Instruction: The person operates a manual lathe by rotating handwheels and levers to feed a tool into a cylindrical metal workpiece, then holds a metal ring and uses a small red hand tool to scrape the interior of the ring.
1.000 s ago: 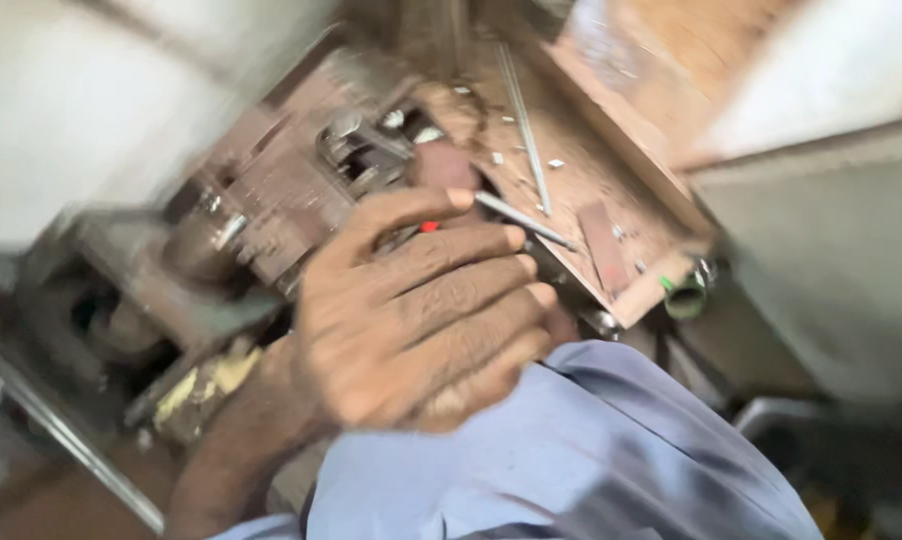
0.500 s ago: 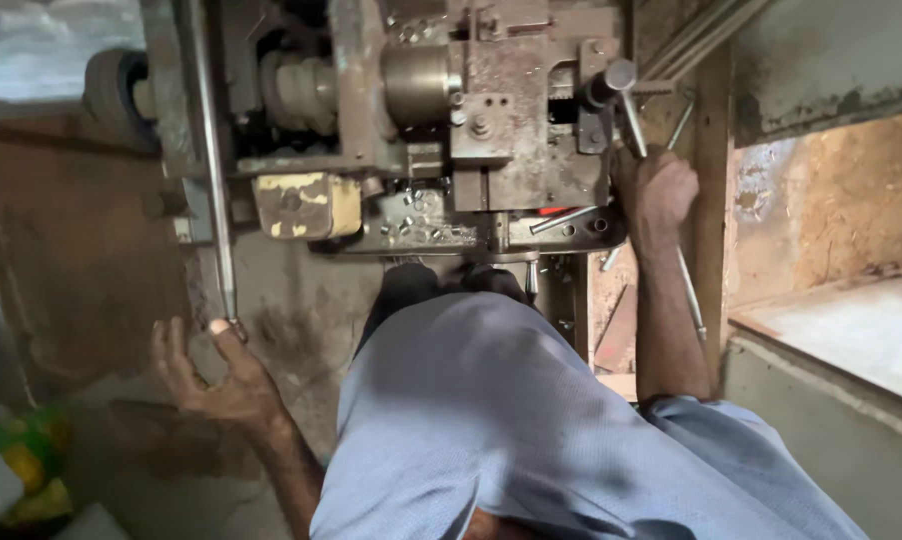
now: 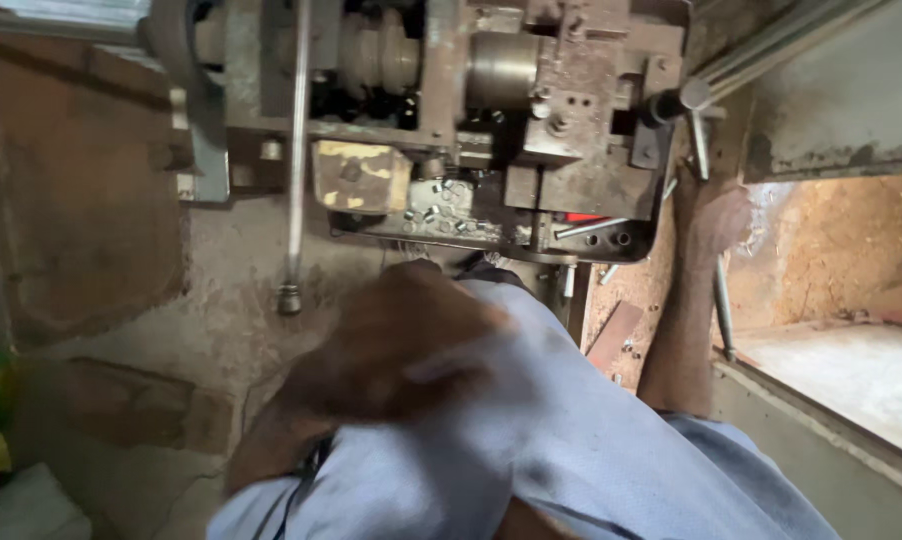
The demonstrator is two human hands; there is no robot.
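The right hand (image 3: 713, 215) is up at the right edge of the old metal machine (image 3: 531, 130), its fingers wrapped around a slim metal lever (image 3: 716, 290) that runs down from a dark knob (image 3: 671, 103) on the machine's side; the hand grips the rod about midway, with the forearm dropping straight below it toward the pale blue sleeve (image 3: 611, 460). The left hand (image 3: 391, 340) is well apart from that lever, low and close to the camera in front of the blue cloth, so blurred that I cannot tell whether its fingers are spread or curled, or whether it holds anything. The lever therefore lies in the right hand and far to the right of the left one. Just left of the right hand, along the machine's lower edge, sits a shallow tray (image 3: 451, 222) strewn with small bolts and nuts, and a red-marked tool (image 3: 586, 222) rests beside it near two round holes in the plate. A yellow-stained block (image 3: 361, 175) hangs off the machine further left, and a long thin rod (image 3: 296, 160) stands upright in front of the body, ending in a small knurled tip above the rough concrete floor (image 3: 191, 330). To the right of the lever, beyond a grey ledge (image 3: 831, 420), a bright recess shows sandy brown earth (image 3: 831, 250).
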